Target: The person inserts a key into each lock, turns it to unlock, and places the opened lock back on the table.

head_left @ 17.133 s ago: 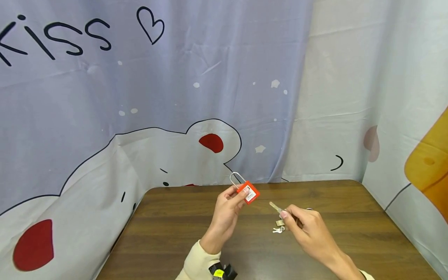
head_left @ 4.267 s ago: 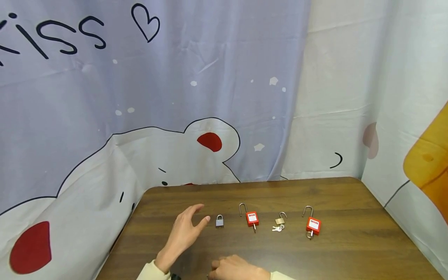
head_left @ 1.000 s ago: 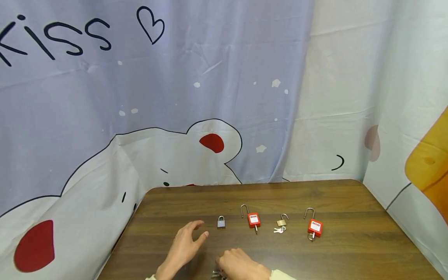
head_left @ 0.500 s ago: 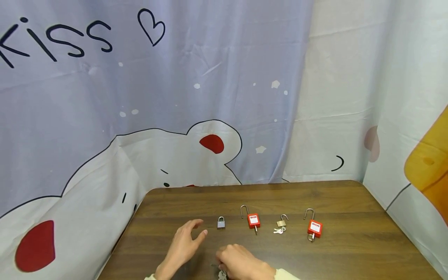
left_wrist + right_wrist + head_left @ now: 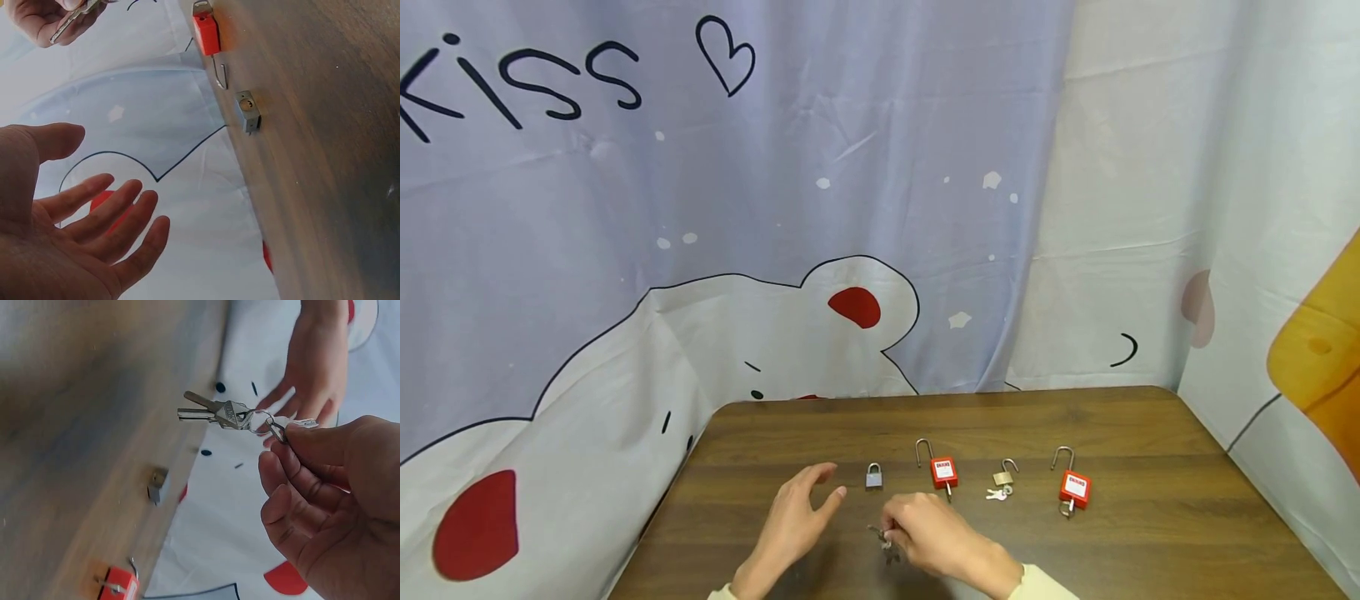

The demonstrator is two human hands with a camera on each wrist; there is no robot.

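Note:
My right hand [image 5: 934,532] pinches a bunch of silver keys [image 5: 231,415] by its ring between thumb and forefinger. One key points out past the fingertips, while the others dangle from the ring, above the table. My left hand [image 5: 792,517] hovers at the left with fingers loosely spread and nothing in them; in the left wrist view its palm [image 5: 56,244] shows bare. Just beyond both hands stands a small grey padlock [image 5: 874,477] with its shackle closed and its keyhole [image 5: 247,105] visible in the left wrist view.
Right of the grey padlock lies a red padlock [image 5: 944,472], shackle open, key inserted. Farther right come a small brass padlock [image 5: 1003,478] with its shackle open and small keys [image 5: 997,494] beside it, then another open red padlock [image 5: 1075,489] with key. A printed curtain [image 5: 850,208] hangs behind the table [image 5: 1150,550].
Long before, my left hand held a red padlock and my right a key; both red padlocks now lie on the table. Lately my right hand has moved forward and up with the keys.

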